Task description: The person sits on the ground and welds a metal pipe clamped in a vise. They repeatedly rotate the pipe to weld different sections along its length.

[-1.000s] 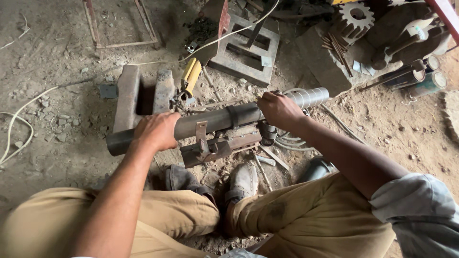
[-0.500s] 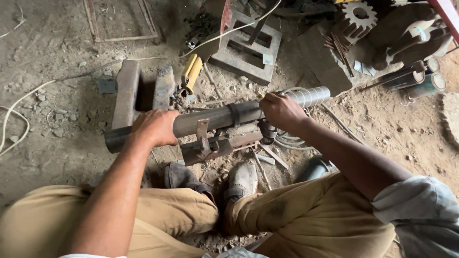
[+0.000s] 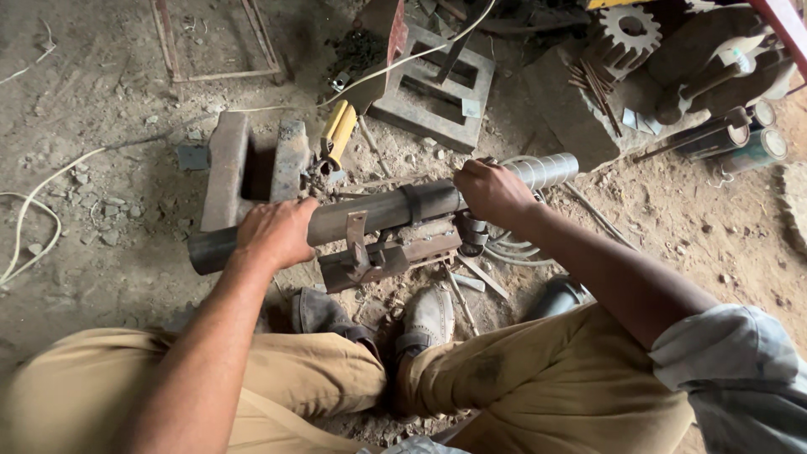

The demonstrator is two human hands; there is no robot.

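A long dark steel pipe [image 3: 382, 210] lies across a rusty metal clamp fixture [image 3: 391, 252] on the dirt floor, its right end shiny and ridged. My left hand [image 3: 273, 234] is wrapped over the pipe near its left end. My right hand [image 3: 492, 192] grips the pipe just left of the shiny ridged end. A metal band circles the pipe between my hands. My knees in tan trousers and my two shoes sit just below the fixture.
A grey channel-shaped steel block [image 3: 256, 160] lies behind the pipe, with yellow-handled pliers [image 3: 334, 134] beside it. A square metal frame [image 3: 433, 92], a gear wheel [image 3: 626, 34], several cylinders [image 3: 740, 139] and white cable [image 3: 34, 210] lie around on the dirt.
Both hands keep their hold on the pipe. The pipe and hands have shifted only slightly in the view.
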